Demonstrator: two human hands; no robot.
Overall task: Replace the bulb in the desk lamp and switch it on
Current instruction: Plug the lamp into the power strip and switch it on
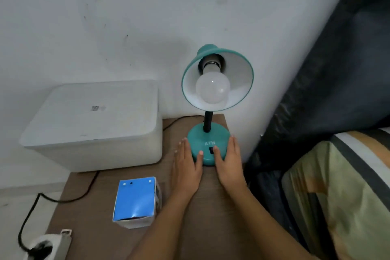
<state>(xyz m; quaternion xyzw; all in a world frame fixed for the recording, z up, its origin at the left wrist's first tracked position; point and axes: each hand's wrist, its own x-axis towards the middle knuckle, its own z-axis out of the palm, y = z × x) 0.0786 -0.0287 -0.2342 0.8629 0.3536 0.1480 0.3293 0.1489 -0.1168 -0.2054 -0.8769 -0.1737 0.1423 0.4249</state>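
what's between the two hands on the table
The teal lamp base sits between the left hand and right hand, both touching it, seen in the head view.

Only 1 view: a head-worn wide-angle camera looking forward and steeply down onto a brown table, close enough that both forearms enter from the bottom edge. The lamp sits near frame centre, the wall fills the upper half, and straight edges bow toward the corners.
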